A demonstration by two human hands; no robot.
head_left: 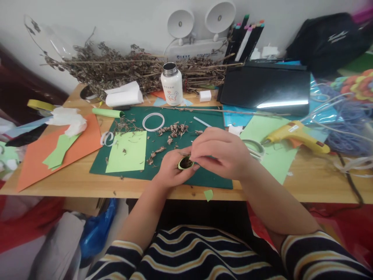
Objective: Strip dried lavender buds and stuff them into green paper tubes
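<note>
My left hand [169, 168] is wrapped round a light green paper tube [180, 165], its open end facing up toward me. Dried brown leaf bits [186, 163] show inside the tube. Over the tube's right rim, my right hand [223, 153] is closed in a pinch; what its fingertips hold, if anything, is hidden. Both hands are above the green cutting mat [215, 182]. Crumpled dried leaves [176, 130] lie on the mat just beyond them, with a light green paper sheet [128, 151] to the left.
A yellow glue gun [297, 136] and scissors [256, 149] lie at right. Behind the mat are a white open bottle [171, 85], a bundle of dried stalks [116, 70] and a black tablet-like slab [265, 89]. Another rolled green tube [107, 112] and orange paper [35, 159] are left.
</note>
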